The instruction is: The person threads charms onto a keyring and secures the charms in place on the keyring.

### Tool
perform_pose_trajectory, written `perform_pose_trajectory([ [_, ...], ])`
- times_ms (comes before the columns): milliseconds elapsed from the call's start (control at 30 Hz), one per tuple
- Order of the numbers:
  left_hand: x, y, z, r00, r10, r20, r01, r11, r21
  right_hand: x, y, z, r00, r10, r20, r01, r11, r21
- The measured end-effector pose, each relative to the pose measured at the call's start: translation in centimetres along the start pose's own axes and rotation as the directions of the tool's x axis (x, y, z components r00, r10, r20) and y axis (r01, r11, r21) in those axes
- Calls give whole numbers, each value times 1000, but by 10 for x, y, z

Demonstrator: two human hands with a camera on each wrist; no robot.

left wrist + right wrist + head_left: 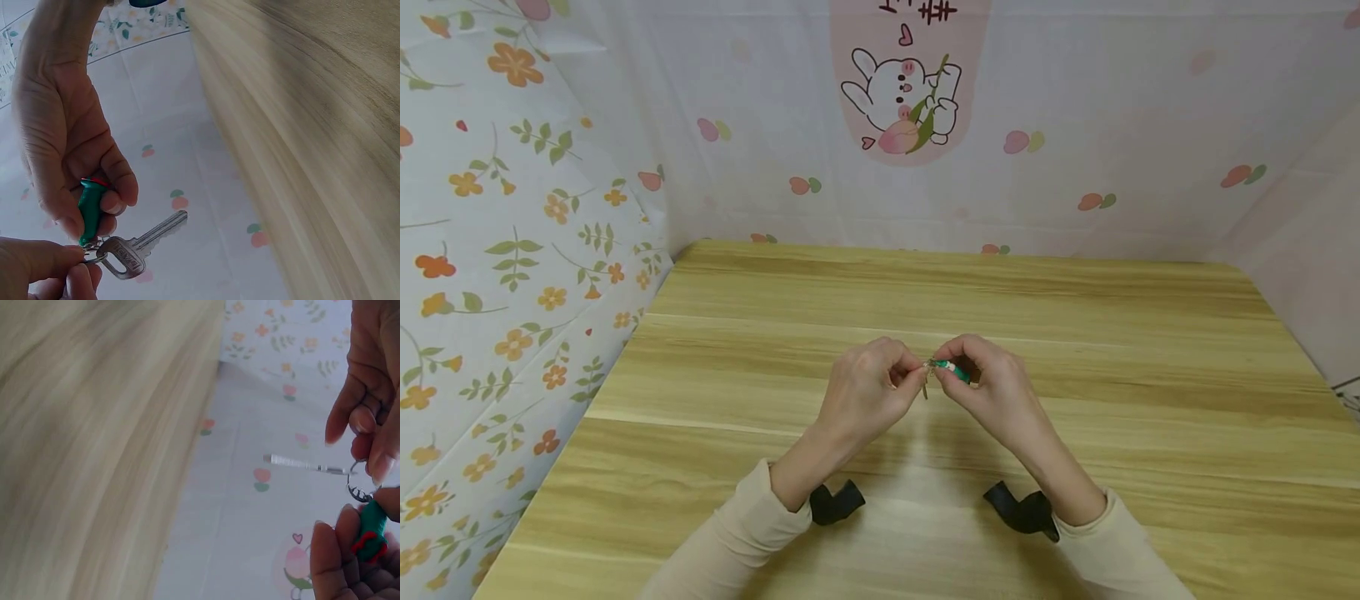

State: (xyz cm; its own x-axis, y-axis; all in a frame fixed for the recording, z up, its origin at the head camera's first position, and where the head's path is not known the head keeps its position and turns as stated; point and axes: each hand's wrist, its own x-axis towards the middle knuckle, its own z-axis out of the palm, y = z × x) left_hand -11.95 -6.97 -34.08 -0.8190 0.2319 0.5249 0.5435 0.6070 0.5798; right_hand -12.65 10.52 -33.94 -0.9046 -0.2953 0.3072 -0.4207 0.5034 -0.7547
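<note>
Both hands meet above the table around a key ring. The left hand pinches the metal ring between thumb and fingers. From that ring hangs a silver key with letters on its head, its blade pointing away from the fingers. A green keychain charm with a red end is attached by a small metal link. The right hand grips this charm between thumb and curled fingers, close to the link. Fingertips partly cover the ring and link.
A wood-grain table lies under the hands. Behind it hangs a white printed cloth, with a flowered cloth at the left. Black straps stick out near both wrists.
</note>
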Motion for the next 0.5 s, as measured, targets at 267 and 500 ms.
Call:
perform_pose_trajectory([
  [267, 2, 2, -2, 999, -47, 13, 48, 995, -85, 2, 2, 0, 989, 151, -4, -149, 981, 128],
  [500, 4, -1, -4, 993, -113, 35, 119, 964, -237, 3, 5, -2, 961, 244, 131, -276, 882, 382],
])
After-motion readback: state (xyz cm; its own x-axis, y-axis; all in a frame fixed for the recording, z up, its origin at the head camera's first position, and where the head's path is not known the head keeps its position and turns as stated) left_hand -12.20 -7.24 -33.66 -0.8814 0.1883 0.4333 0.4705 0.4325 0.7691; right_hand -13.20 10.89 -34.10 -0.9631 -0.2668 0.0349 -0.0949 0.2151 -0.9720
